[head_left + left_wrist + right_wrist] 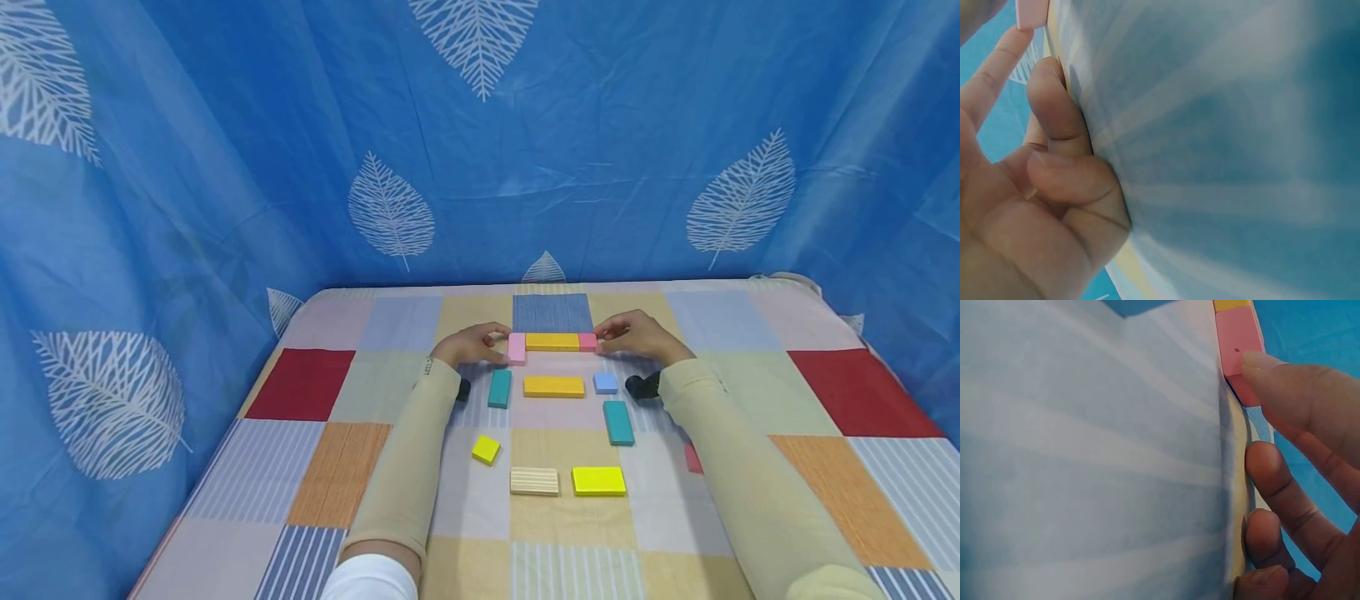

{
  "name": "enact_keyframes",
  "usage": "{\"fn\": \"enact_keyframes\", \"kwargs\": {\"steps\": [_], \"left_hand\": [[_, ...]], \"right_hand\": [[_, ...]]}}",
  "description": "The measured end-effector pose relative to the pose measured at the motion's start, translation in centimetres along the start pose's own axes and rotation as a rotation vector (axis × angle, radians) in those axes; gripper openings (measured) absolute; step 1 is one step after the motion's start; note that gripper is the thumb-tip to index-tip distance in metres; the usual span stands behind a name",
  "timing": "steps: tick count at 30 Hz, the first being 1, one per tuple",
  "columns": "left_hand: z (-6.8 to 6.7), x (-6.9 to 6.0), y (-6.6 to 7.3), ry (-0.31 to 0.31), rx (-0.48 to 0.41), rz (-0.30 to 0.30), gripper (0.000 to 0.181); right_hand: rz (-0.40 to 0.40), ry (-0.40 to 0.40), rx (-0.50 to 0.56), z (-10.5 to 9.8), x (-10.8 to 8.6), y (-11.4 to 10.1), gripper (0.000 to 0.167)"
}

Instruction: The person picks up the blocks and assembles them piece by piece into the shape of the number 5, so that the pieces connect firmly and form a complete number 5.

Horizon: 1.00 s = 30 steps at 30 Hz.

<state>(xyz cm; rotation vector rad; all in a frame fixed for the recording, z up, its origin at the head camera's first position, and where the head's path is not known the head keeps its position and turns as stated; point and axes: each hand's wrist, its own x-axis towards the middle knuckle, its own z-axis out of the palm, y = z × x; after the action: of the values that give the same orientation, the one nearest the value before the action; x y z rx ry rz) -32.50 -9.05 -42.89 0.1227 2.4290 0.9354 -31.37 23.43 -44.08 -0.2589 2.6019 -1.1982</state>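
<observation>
- Left hand (472, 343): one finger touches the light pink block (517, 349); whether the thumb completes a grip cannot be told, its tip being cut off in the wrist view.
- Right hand (641, 335): pinches the rose block (587, 342), thumb on its face.
- Hands are apart, at opposite ends of a row; the long orange block (552, 342) sits between both pink pieces, on the patchwork cloth (570, 521).
- Nearer the person: second orange block (553, 387), flanked by a teal block (498, 389) and a blue block (605, 383).

Arms (408, 450) outstretched, left grip (474, 342) opposite right grip (639, 335)
</observation>
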Motion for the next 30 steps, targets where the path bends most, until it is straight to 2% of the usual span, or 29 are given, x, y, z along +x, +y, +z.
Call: {"fn": "enact_keyframes", "kwargs": {"steps": [18, 22, 30], "left_hand": [[0.3, 0.0, 0.4, 0.005, 0.032, 0.015, 0.061], [0.1, 0.1, 0.1, -0.011, 0.027, 0.038, 0.064], [-0.6, -0.3, -0.9, -0.038, -0.005, 0.119, 0.066]], "right_hand": [[0.022, -0.006, -0.002, -0.3, 0.1, 0.4, 0.045], [0.035, 0.001, 0.012, -0.2, 0.1, 0.5, 0.049], [0.028, 0.010, 0.036, -0.1, -0.7, 0.1, 0.051]]}}
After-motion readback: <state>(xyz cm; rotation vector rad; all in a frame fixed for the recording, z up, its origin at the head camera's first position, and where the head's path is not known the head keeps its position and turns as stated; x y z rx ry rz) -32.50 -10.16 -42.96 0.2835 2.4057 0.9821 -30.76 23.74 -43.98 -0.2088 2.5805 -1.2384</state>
